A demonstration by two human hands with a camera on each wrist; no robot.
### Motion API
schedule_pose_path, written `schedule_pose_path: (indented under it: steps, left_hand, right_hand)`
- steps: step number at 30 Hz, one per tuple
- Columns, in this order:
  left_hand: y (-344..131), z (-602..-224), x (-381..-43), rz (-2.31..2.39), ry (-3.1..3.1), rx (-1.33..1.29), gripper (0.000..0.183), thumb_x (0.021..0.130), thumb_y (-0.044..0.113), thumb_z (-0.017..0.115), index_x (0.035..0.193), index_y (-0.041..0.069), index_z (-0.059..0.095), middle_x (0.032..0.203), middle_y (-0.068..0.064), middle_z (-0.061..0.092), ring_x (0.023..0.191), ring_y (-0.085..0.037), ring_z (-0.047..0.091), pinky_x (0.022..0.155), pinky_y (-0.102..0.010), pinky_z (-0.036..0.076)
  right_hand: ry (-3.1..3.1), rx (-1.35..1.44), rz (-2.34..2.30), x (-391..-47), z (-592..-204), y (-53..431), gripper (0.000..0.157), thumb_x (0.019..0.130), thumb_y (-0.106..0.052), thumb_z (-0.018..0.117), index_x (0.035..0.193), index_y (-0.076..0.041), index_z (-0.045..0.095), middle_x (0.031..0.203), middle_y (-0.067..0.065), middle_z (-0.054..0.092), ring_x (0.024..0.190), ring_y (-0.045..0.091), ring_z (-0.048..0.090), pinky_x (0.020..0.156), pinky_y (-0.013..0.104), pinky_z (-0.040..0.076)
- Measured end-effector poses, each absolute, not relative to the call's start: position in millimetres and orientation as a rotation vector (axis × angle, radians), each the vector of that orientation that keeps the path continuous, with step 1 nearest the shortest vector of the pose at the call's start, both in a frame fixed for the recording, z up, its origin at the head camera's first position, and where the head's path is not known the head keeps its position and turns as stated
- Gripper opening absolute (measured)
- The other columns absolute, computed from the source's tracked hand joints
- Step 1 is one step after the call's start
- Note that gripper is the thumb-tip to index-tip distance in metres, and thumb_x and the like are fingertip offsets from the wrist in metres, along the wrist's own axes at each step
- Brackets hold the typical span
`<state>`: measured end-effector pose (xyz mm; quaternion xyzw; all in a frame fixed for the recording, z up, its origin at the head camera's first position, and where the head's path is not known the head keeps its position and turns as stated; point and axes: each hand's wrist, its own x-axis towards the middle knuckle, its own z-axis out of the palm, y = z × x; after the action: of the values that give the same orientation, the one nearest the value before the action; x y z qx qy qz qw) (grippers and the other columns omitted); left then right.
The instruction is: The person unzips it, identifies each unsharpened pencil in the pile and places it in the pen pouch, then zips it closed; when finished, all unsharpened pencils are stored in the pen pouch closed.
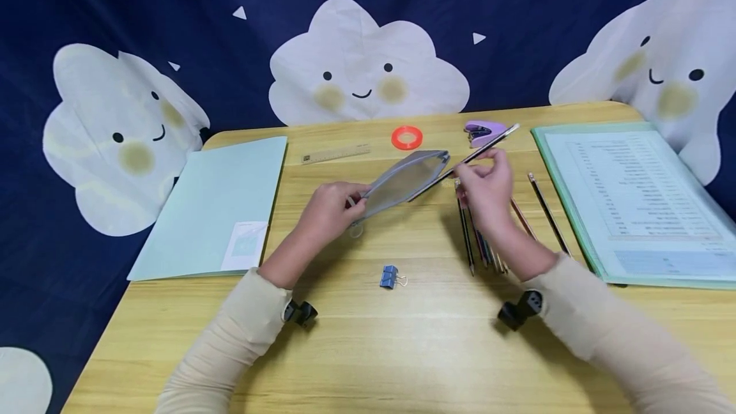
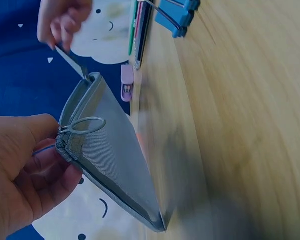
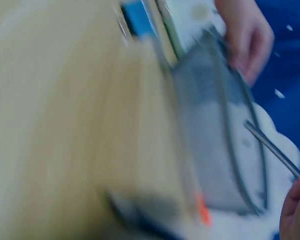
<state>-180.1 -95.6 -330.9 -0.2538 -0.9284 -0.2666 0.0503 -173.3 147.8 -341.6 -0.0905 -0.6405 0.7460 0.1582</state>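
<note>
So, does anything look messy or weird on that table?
Nothing looks spilled or broken. The gray mesh zip pouch is tilted, but the left hand is holding it. One dark pencil looks a bit stray: it lies beside the green folder, apart from the main pencil bunch.

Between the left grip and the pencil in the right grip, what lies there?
The grey mesh pouch, one end held by the left grip. The head view shows it stretching from there toward the pencil.
</note>
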Motion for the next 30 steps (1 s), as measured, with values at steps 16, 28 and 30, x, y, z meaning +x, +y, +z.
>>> schedule_pose_path:
  steps: [16, 28, 30]
  left_hand:
    - [-82, -328, -173, -0.866, -2.813, -0.732, 0.024, 0.081, 0.014, 0.055, 0.103, 0.01, 0.064, 0.077, 0.0, 0.062, 0.06, -0.004, 0.054, 0.049, -0.014, 0.043]
    - [-88, -325, -174, -0.924, -2.794, -0.67, 0.024, 0.081, 0.013, 0.055, 0.103, 0.011, 0.065, 0.076, -0.001, 0.062, 0.058, -0.006, 0.054, 0.047, -0.017, 0.043]
    - [-89, -325, -174, -0.933, -2.798, -0.662, 0.024, 0.081, 0.013, 0.055, 0.103, 0.012, 0.065, 0.076, -0.001, 0.062, 0.059, -0.007, 0.055, 0.047, -0.017, 0.044]
  right_hand:
    - [-2.227, -0.313, 2.893, -173, -338, 107, 0.047, 0.084, -0.015, 0.054, 0.124, 0.0, 0.037, 0.102, 0.014, 0.058, 0.056, 0.013, 0.059, 0.05, 0.021, 0.048]
    - [-2.747, 0.002, 1.94, -167, -330, 205, 0.041, 0.086, -0.021, 0.052, 0.117, 0.005, 0.046, 0.071, 0.011, 0.06, 0.049, 0.016, 0.054, 0.046, 0.031, 0.048]
    - [-2.836, -0.035, 1.756, -164, -333, 218, 0.041, 0.085, -0.023, 0.053, 0.114, 0.005, 0.049, 0.069, 0.013, 0.06, 0.048, 0.017, 0.053, 0.044, 0.032, 0.047]
